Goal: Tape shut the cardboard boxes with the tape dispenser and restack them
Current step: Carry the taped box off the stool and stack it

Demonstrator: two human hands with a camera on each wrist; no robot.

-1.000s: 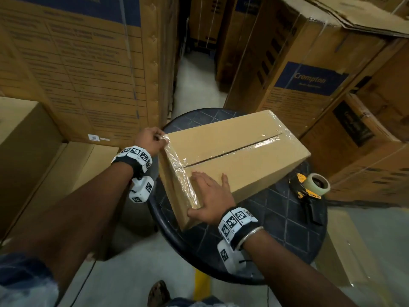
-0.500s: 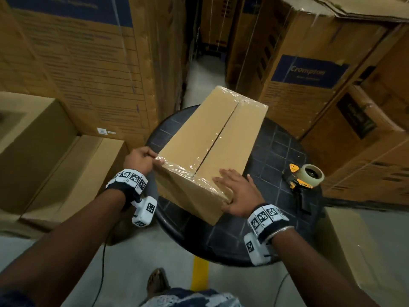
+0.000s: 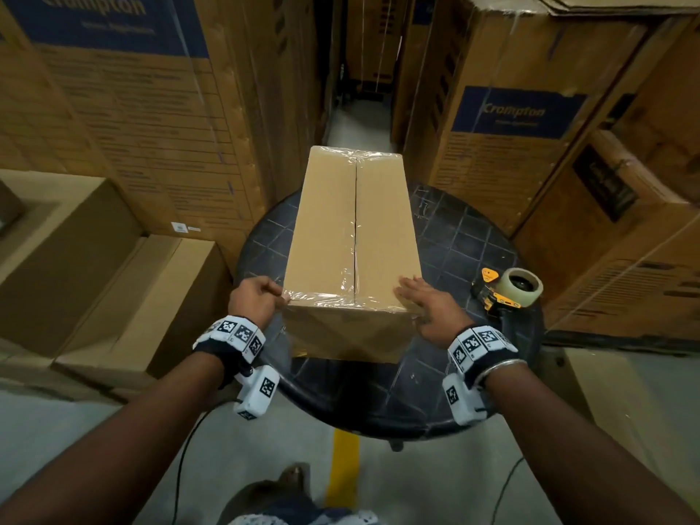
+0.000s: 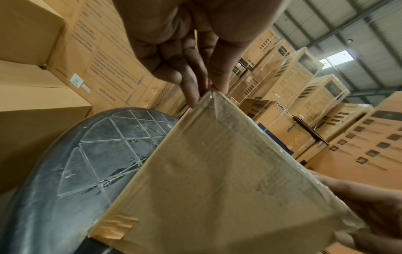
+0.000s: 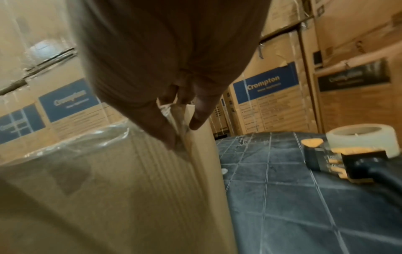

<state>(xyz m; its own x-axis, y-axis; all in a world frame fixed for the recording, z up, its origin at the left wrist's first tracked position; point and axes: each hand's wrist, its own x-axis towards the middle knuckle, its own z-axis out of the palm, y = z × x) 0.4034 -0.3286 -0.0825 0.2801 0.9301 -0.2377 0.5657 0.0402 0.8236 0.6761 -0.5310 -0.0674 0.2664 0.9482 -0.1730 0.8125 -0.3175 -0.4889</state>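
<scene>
Gripping oblong taped cardboard box (image 3: 352,236), left hand (image 3: 255,303), right hand (image 3: 428,308) flat

The cardboard box (image 3: 352,236) has been swung round on the desk (image 3: 462,236): a second ago it lay crosswise with its seam running toward the right, and now its long side points straight away from the person. The left hand (image 3: 254,300) has been carried with the near left corner, and the right hand (image 3: 430,308) has been shifted from the middle of the near edge to the near right corner.
</scene>
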